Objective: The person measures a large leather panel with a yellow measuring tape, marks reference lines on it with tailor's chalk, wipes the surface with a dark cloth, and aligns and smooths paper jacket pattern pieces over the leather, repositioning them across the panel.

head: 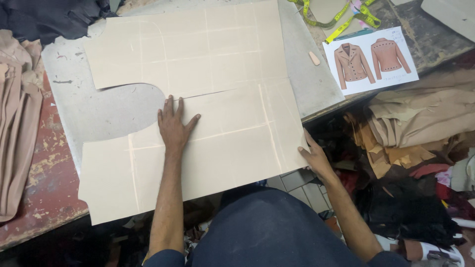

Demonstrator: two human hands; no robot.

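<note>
A person in dark blue clothing leans over a large beige card pattern piece (217,148), its near edge hanging past the worn red tabletop (44,168) toward the body. The left hand (174,127) lies palm down near the middle of the piece, fingers (169,106) extended and slightly spread, thumb angled out to the right, flat on the card just below a faint line that crosses it. The right hand (312,155) grips the piece at its right edge, where the card overhangs the tabletop; the thumb rests on top and the fingers curl under, hidden beneath the card. Below that hand, a heap of tan, brown and black scraps (410,163) covers the floor. Under the pattern piece sits a grey board (109,109), visible through the curved cut-out on the left. Folded pale fabric (17,123) lies at the far left. Farther back, a printed sheet showing two tan jackets (368,60) rests beside a yellow measuring tape (341,20).
</note>
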